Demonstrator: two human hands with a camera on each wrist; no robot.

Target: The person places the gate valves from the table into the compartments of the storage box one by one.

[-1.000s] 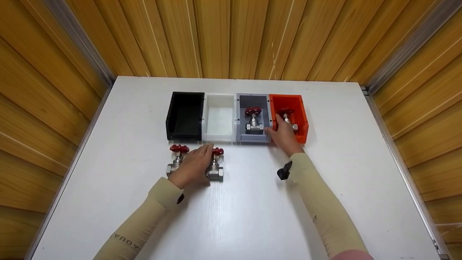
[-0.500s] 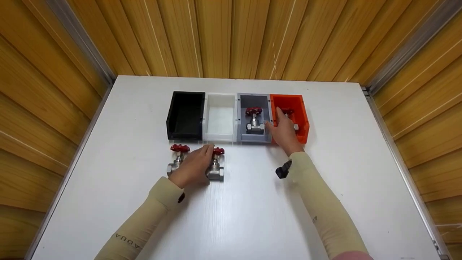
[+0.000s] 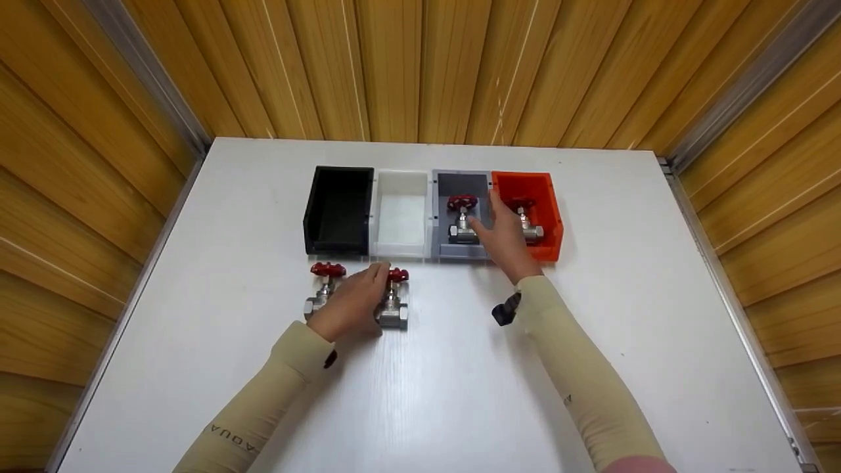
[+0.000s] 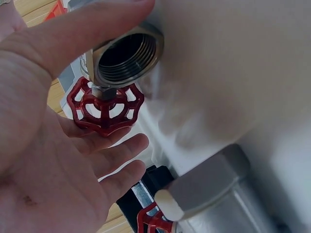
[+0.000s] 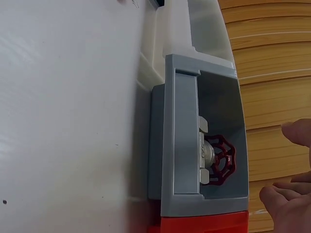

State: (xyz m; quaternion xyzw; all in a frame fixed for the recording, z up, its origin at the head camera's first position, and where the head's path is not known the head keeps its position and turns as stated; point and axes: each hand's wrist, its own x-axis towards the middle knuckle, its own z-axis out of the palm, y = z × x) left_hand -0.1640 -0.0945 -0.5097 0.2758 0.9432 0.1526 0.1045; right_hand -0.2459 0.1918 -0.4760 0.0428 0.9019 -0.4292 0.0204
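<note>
On the white table, my left hand (image 3: 348,302) holds a steel gate valve (image 3: 393,316) with a red handwheel. The left wrist view shows the thumb across the valve's threaded end and fingertips at its handwheel (image 4: 106,107). Just left of that hand stands another gate valve (image 3: 328,270), partly hidden. My right hand (image 3: 506,240), thumb and fingers spread, hovers over the divide between the grey bin (image 3: 463,251) and the orange bin (image 3: 550,243), holding nothing. One valve (image 3: 462,213) sits in the grey bin, one (image 3: 532,232) in the orange bin.
A black bin (image 3: 338,249) and a white bin (image 3: 399,250) complete the row, left of the grey one. Wood-patterned panels (image 3: 420,72) rise behind and beside the white table (image 3: 420,407). A small dark device (image 3: 504,311) hangs at my right wrist.
My right hand has drawn left, away from the valve in the orange bin, and now overlaps the grey bin's edge. The left hand and its valve have stayed in place.
</note>
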